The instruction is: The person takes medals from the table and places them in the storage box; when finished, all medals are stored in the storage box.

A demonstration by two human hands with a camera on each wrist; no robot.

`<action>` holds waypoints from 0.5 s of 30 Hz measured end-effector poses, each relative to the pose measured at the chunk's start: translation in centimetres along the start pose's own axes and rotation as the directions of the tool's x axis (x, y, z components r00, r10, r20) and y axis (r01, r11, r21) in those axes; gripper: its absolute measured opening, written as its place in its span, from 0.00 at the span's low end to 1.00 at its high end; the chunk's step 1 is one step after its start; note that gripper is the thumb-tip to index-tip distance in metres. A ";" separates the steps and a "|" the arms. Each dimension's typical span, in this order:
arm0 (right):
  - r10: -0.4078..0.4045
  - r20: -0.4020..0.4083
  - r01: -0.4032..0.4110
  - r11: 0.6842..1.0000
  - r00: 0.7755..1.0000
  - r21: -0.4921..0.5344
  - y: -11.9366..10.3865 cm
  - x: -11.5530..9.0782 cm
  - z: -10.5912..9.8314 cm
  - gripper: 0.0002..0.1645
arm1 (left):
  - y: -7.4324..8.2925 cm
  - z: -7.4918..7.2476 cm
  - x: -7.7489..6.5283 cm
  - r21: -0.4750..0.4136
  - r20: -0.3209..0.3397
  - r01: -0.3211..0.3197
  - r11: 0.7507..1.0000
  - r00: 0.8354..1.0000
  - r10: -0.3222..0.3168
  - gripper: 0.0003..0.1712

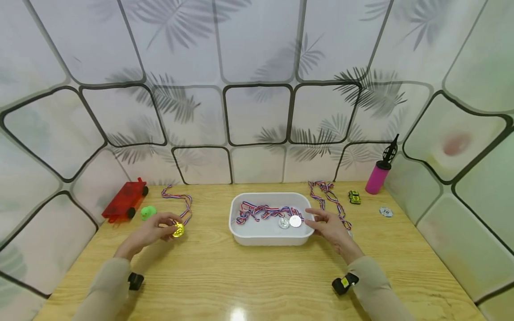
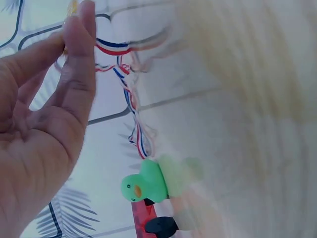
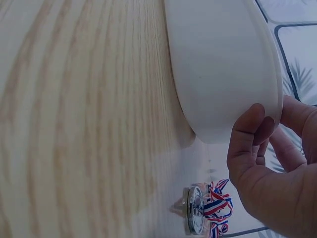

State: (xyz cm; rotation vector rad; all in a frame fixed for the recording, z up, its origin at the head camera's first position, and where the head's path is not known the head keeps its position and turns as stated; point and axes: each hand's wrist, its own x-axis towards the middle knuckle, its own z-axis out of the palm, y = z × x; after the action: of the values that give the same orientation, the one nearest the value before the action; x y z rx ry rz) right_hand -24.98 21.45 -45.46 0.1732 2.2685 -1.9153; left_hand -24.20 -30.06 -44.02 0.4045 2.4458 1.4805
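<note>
Between the thumb and fingers of my left hand (image 1: 154,226) is a gold medal (image 1: 179,230). Its red, white and blue ribbon (image 1: 187,203) trails away behind it across the table. My right hand (image 1: 331,228) grips the right end of a white plastic tub (image 1: 271,241), with the thumb against the outer wall and fingers over the rim. Two silver medals (image 1: 295,221) and their striped ribbons (image 1: 265,209) lie inside. Below that hand in the right wrist view, another silver medal (image 3: 196,210) shows beside its bunched ribbon (image 3: 218,203).
To the left are a green rubber duck (image 1: 148,212) and a red toy cart (image 1: 125,200) with black wheels. A pink hand pump (image 1: 377,179), a yellow-green toy car (image 1: 354,197) and a poker chip (image 1: 386,211) stand to the right. Patterned walls enclose the wooden table (image 1: 209,276).
</note>
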 end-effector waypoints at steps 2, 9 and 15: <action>0.003 0.001 -0.003 1.000 1.000 -0.006 -0.1 0.0 -0.1 0.32 | 0.2 -0.1 0.1 -0.043 -0.039 -0.002 0.999 0.999 0.001 0.20; 0.001 0.003 -0.001 1.000 1.000 0.007 -0.2 -0.2 0.1 0.31 | 1.3 -0.5 0.4 -0.107 -0.161 0.000 0.994 0.987 -0.018 0.25; 0.013 -0.004 -0.013 1.000 1.000 -0.005 -0.3 -0.2 0.0 0.31 | 2.5 -0.6 1.3 -0.169 -0.210 -0.027 0.985 0.978 -0.010 0.26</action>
State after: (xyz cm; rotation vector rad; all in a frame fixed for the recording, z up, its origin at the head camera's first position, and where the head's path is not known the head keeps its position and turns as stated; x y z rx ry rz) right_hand -24.82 21.37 -45.14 0.1907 2.2692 -1.9049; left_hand -25.36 -29.03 -41.64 0.2335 2.4461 1.8045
